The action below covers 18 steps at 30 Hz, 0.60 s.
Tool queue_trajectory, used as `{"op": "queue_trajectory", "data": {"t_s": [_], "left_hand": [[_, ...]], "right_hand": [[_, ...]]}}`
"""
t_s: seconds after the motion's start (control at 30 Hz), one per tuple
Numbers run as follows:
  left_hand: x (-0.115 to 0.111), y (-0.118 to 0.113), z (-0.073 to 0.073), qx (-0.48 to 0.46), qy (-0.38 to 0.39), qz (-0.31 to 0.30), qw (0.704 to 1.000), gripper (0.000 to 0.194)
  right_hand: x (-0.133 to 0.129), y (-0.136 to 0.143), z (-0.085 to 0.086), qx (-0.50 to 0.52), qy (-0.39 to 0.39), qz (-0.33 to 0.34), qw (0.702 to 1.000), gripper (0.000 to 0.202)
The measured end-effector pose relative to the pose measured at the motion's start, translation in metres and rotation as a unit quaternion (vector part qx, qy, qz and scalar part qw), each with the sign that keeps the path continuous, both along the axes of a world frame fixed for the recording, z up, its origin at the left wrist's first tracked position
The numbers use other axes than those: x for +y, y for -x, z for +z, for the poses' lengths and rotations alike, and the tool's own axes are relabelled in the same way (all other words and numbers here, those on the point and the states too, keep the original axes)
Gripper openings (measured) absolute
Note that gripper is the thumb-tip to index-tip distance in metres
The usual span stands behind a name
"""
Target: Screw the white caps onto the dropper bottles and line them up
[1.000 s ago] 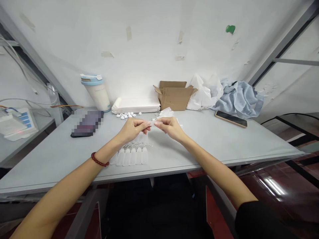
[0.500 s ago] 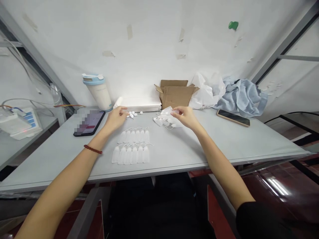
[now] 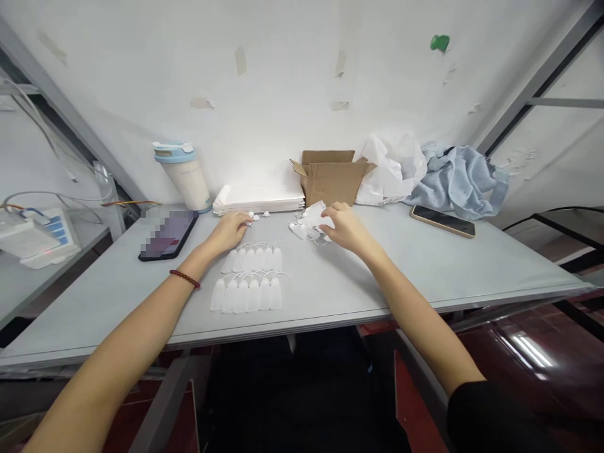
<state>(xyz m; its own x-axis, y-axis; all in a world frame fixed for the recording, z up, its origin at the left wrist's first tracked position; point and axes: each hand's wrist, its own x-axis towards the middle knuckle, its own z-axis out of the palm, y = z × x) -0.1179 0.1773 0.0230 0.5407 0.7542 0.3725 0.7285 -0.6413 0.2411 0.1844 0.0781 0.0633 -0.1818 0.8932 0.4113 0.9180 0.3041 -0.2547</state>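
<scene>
My left hand (image 3: 229, 231) rests low over the tabletop with its fingers curled at several small white pieces (image 3: 267, 214). It covers part of them, so what its fingertips hold is hidden. On the other side, my right hand (image 3: 347, 228) has thumb and forefinger closing on a white tag at the edge of a loose pile of white tags with strings (image 3: 306, 217). Between the hands and the front edge lie two neat rows of white tags: a back row (image 3: 257, 259) and a front row (image 3: 248, 296), their string loops toward the wall.
Along the wall stand a cup with a blue lid (image 3: 185, 176), a white paper stack (image 3: 259, 198), an open cardboard box (image 3: 330, 182), a white plastic bag (image 3: 391, 170) and a blue cloth (image 3: 460, 182). Phones lie at left (image 3: 182, 236) and right (image 3: 442, 220) on the grey table (image 3: 495, 270).
My left hand has shifted slightly right and nearer to me, now covering more of the small white pieces. My right hand has drawn slightly toward me at the tag pile.
</scene>
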Motion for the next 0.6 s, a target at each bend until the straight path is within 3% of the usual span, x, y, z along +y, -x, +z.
{"op": "queue_trajectory", "data": {"t_s": [0.1, 0.17, 0.27, 0.47, 0.6], "left_hand": [[0.000, -0.001, -0.001, 0.013, 0.001, 0.005, 1.000, 0.033], [-0.001, -0.002, 0.000, 0.022, -0.001, 0.009, 1.000, 0.030], [-0.004, -0.004, 0.001, 0.034, -0.005, 0.013, 0.999, 0.028], [-0.010, -0.007, 0.006, 0.049, 0.001, 0.023, 0.999, 0.027], [-0.010, -0.006, 0.007, 0.046, 0.009, 0.029, 0.998, 0.026]], "right_hand": [[-0.012, 0.023, 0.001, 0.128, 0.005, 0.100, 0.987, 0.008], [-0.024, 0.041, 0.000, 0.221, 0.084, 0.176, 0.955, 0.009], [-0.042, 0.065, -0.005, 0.237, 0.201, 0.262, 0.914, 0.016], [-0.058, 0.086, -0.018, 0.096, 0.214, 0.269, 0.934, 0.036], [-0.057, 0.087, -0.017, 0.062, 0.232, 0.256, 0.936, 0.044]]}}
